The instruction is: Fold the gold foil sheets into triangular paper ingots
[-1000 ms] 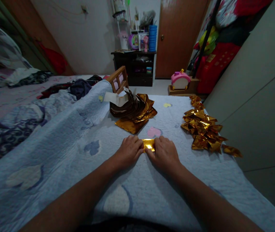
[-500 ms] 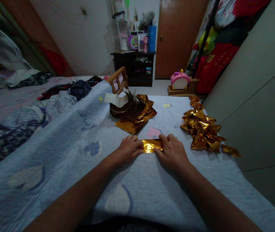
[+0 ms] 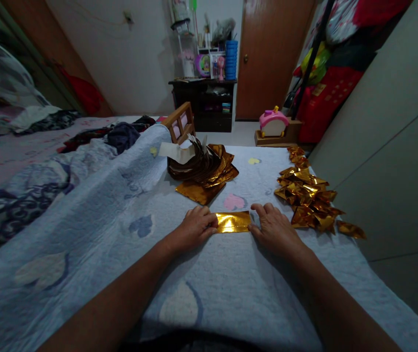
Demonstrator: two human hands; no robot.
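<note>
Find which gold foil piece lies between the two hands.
The flat, narrow strip between the left hand and right hand; the others are folded pieces heaped at right or sheets stacked beyond.

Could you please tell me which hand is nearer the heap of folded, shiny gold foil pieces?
Right hand, just left of the heap; the left hand, farther off, at the left end of the flat gold foil strip.

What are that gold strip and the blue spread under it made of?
The gold strip looks like shiny foil-faced paper: it throws bright glints and has straight edges, though plastic film is possible. The blue spread is probably cotton-like cloth, matte and faintly puckered: it drapes in soft folds.
</note>
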